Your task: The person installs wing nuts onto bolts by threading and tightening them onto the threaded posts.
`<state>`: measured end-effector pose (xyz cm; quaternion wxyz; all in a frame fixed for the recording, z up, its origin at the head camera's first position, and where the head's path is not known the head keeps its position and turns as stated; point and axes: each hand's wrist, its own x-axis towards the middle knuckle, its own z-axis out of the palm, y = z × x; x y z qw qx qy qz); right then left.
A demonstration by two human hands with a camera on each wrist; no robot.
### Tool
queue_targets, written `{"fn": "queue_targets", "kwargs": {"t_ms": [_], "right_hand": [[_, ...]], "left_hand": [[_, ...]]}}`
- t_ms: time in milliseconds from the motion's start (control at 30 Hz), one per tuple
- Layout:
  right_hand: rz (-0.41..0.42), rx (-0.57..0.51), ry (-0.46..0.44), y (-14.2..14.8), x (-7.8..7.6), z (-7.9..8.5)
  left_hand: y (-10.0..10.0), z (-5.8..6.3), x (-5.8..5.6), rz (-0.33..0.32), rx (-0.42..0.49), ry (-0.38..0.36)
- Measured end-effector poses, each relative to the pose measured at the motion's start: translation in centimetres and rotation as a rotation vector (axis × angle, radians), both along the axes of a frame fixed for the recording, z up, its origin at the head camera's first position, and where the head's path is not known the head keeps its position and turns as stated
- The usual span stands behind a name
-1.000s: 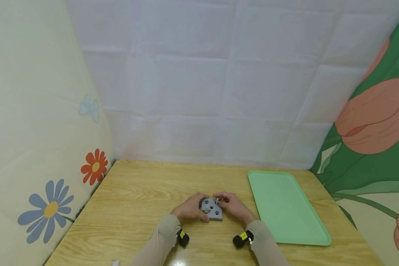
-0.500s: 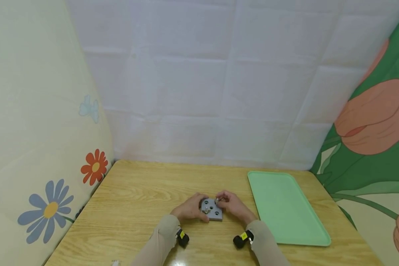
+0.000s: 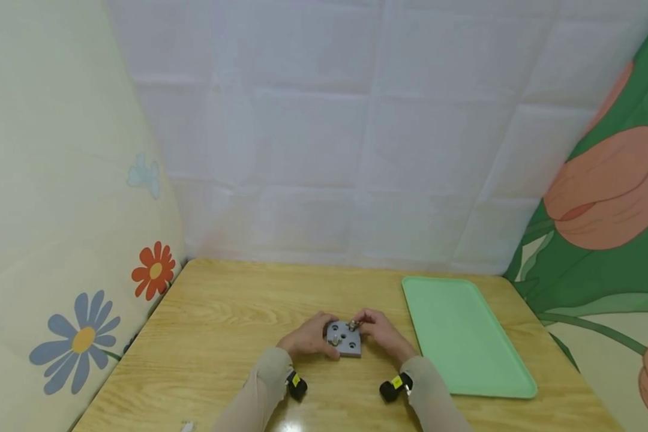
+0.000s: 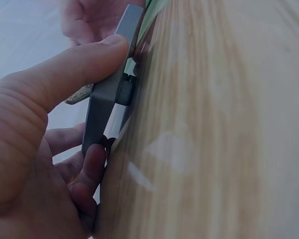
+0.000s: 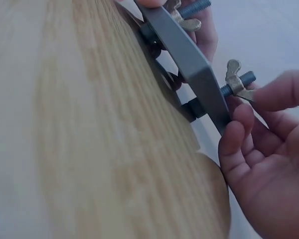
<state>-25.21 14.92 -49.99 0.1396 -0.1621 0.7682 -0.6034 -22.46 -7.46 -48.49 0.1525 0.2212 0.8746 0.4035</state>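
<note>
My left hand [image 3: 309, 338] grips the left side of a grey metal plate [image 3: 344, 347] with several holes, thumb on the near edge and fingers at the far side. Two bolts pass through the plate, their knurled black heads [image 5: 193, 108] underneath, facing the table. Each bolt carries a brass-coloured wing nut. One wing nut [image 3: 335, 340] sits close to the left thumb. At the far right corner, my right hand [image 3: 384, 336] has its curled fingers and thumb on the other wing nut [image 5: 234, 82], whose bolt end sticks out past it.
A light green tray [image 3: 470, 339] lies on the wooden table [image 3: 248, 300], right of the right forearm. A small whitish object [image 3: 188, 426] shows at the bottom edge of the head view. Cloth hangings stand behind and on both sides.
The right fingers shift around the far-right wing nut, and more of that nut shows now than half a second ago. The left hand and the plate stay in place.
</note>
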Motion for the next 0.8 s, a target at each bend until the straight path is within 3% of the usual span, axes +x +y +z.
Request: {"fn": "queue_targets", "kwargs": {"t_ms": [400,800], "right_hand": [[0.035,-0.114,-0.120,0.63,-0.92,-0.07],[0.099,0.104,-0.014,0.35,-0.64,0.57]], "left_hand": [[0.12,-0.22,-0.09,0.009,-0.028,-0.007],[0.20,-0.30,-0.06,0.034,-0.013,-0.034]]}}
